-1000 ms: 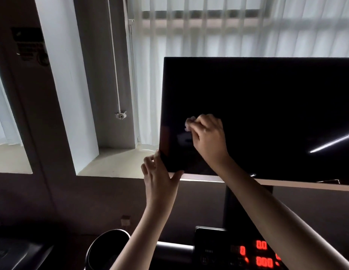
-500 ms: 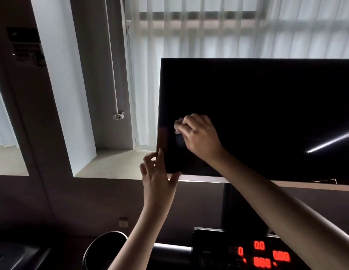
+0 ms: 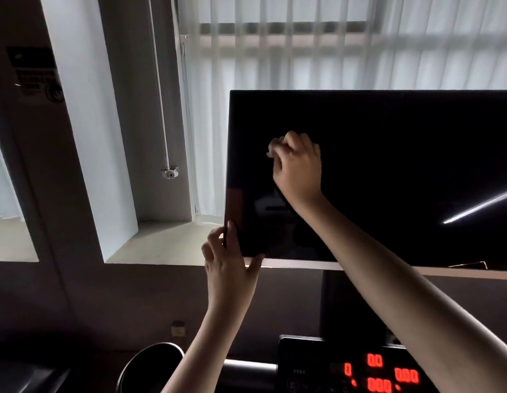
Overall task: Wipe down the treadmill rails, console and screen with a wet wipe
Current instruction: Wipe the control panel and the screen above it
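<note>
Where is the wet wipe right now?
In the head view, the wet wipe is bunched in the right hand against the left part of the black screen.

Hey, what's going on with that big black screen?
A person is wiping the treadmill's screen. The right hand presses a bunched wipe against the dark glass near its left side, while the left hand grips the screen's lower left corner. The console below shows red digits.

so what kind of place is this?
Likely a gym or home workout room, by a window. A treadmill console with red digits sits below a large dark screen, where the right hand presses a wipe; sheer curtains hang behind.
</note>
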